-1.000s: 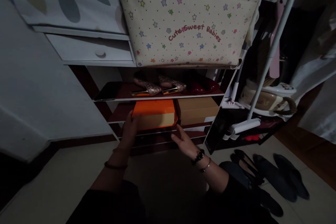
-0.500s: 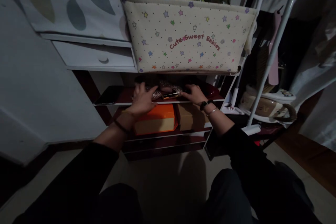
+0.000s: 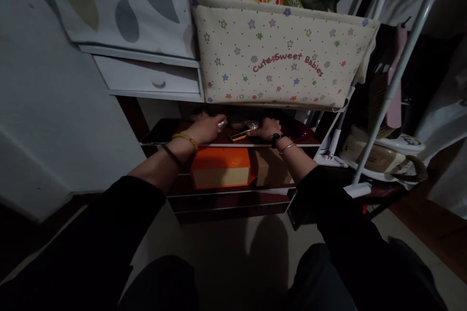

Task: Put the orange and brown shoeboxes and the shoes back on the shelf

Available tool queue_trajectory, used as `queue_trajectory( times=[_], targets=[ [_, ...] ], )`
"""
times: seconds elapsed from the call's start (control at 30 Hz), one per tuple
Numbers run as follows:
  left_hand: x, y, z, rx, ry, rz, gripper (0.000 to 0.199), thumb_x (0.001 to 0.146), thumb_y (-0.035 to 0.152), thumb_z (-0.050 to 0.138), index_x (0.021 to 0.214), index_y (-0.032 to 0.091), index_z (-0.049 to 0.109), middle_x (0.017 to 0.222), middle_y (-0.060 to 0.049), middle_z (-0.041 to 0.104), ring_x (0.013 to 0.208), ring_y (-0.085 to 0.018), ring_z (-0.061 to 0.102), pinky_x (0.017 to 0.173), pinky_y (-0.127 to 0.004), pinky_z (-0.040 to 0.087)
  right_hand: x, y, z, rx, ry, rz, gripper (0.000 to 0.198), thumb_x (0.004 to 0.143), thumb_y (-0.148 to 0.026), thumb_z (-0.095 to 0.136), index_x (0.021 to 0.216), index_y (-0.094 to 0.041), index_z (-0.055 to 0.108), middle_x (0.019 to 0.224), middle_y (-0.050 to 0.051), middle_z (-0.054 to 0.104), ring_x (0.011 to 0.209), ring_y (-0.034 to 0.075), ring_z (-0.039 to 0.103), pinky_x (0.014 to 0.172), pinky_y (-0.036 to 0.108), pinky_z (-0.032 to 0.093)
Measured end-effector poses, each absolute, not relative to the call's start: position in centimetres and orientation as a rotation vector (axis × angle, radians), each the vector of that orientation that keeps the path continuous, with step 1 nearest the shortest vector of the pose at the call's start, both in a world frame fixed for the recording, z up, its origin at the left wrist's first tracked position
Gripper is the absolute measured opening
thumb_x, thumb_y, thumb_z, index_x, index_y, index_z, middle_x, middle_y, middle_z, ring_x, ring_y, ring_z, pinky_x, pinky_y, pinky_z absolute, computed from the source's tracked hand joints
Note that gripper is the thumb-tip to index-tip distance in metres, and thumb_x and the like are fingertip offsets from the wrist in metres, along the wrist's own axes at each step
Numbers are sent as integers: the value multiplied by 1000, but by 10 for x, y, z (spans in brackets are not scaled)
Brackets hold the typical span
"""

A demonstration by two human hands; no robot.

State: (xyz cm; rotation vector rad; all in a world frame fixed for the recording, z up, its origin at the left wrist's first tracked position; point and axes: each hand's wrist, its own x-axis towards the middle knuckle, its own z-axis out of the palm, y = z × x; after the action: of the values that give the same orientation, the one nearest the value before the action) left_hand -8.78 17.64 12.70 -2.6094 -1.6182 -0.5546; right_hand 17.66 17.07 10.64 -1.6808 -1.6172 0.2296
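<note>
My left hand (image 3: 206, 129) is closed around a glittery silver shoe (image 3: 222, 124) on the upper dark red shelf (image 3: 219, 142); most of the shoe is hidden behind the fingers. To the right, my right hand (image 3: 267, 129) grips the other glittery shoe (image 3: 251, 125), thumb at its near side and fingers over the far side. A shiny gold-edged piece (image 3: 240, 135) shows between the hands, at the shelf's front. Beside my right hand lies a glossy dark red item (image 3: 297, 131), dim in the shadow.
An orange box (image 3: 221, 165) and a brown cardboard box (image 3: 273, 167) sit on the shelf below. A star-printed fabric bin (image 3: 284, 58) overhangs the upper shelf. On the left is a white drawer (image 3: 153, 77). Pale poles (image 3: 397, 73) and a pink-handled brush (image 3: 397, 77) stand at right.
Both hands have closed on the glittery shoes, and the left shoe has turned within my left hand. The view has shifted, so the shelf unit appears slightly farther right.
</note>
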Motion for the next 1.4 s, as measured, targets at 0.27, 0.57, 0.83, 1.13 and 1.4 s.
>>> queue_trajectory(
  times=[0.27, 0.57, 0.83, 1.13, 1.4],
  targets=[
    [-155, 186, 133, -2532, -1805, -1185, 67, 86, 36, 72, 148, 19, 52, 120, -13, 72, 120, -38, 64, 111, -49, 44, 124, 177, 108, -1054, -1579, 488, 54, 75, -36, 83, 121, -12, 71, 121, 12, 77, 114, 29, 71, 105, 44, 54],
    [-149, 180, 109, -2511, -1532, -1844, 62, 88, 31, 65, 146, 12, 53, 140, -14, 64, 130, -30, 59, 120, -46, 40, 85, 180, 79, -917, -1526, 707, 66, 68, -31, 86, 127, -14, 63, 128, 13, 74, 120, 27, 69, 110, 42, 52],
    [-117, 182, 95, -2668, -1243, -2119, 63, 89, 38, 66, 146, 14, 53, 139, -15, 65, 126, -30, 63, 114, -50, 49, 96, 190, 78, -913, -1353, 749, 56, 61, -30, 87, 109, -19, 62, 111, 6, 76, 103, 23, 72, 99, 41, 57],
    [-94, 190, 91, -2573, -1253, -2067, 64, 88, 33, 68, 148, 15, 55, 144, -15, 64, 137, -33, 58, 121, -52, 42, 100, 184, 66, -864, -1431, 635, 69, 61, -40, 92, 118, -21, 57, 123, 10, 71, 118, 27, 66, 111, 43, 51],
    [-103, 182, 62, -2766, -1532, -2247, 109, 75, 26, 81, 168, 18, 25, 141, -18, 65, 93, -22, 74, 91, -39, 63, 110, 169, 44, -724, -1284, 1000, 100, 55, -41, 94, 139, -27, 43, 144, 10, 62, 111, 23, 72, 99, 39, 61]
  ],
)
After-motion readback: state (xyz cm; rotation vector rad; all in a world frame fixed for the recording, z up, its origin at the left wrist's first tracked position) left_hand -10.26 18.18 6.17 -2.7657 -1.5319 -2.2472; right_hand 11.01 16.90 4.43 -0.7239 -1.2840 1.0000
